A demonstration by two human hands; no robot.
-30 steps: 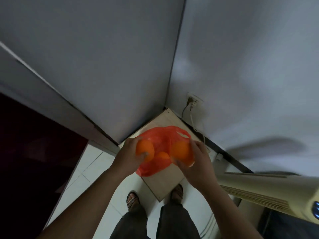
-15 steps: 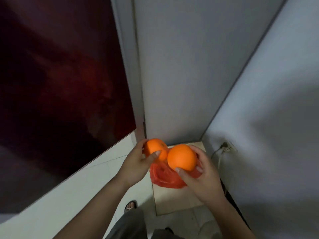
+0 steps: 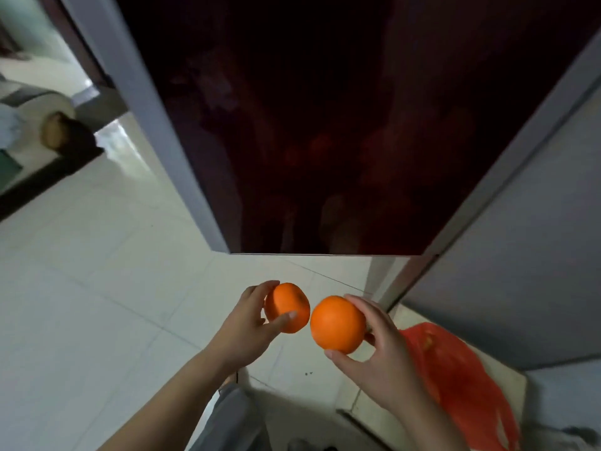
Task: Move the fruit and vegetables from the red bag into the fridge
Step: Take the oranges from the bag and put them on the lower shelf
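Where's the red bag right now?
In the head view the red bag lies at the lower right on a pale board, just beside the right hand that holds an orange.

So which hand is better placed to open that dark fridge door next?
Probably left, narrowly. Neither is free: the left hand grips one orange, the right hand the other orange. But the left sits nearer the fridge door; the right is by the red bag.
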